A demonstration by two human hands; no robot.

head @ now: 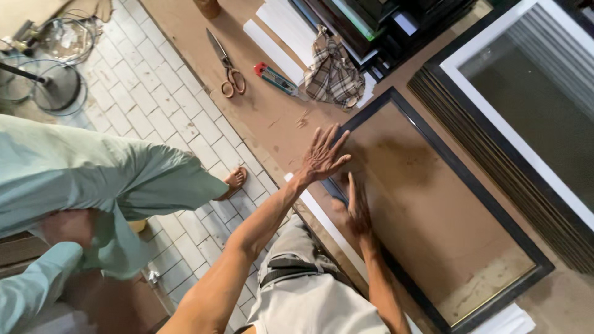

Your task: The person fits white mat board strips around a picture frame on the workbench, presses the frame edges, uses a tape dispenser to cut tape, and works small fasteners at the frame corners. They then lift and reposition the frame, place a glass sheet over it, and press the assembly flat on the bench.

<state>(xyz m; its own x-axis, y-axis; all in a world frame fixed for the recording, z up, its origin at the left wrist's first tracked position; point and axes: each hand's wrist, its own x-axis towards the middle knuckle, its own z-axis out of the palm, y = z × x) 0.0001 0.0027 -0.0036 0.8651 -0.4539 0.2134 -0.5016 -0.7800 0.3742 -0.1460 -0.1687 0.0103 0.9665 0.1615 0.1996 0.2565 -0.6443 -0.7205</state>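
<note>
Black rectangular frame with brown backing board [433, 216] lies flat on brown worktop [260, 111]; left hand [323, 154] fingers spread flat, right hand [357, 210] fingers together, both pressing board.

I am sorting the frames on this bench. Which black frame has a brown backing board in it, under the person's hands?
The black frame lying flat in the middle, pressed by the left hand and right hand. The larger frame beside it has a white inner border and dark glass.
</note>
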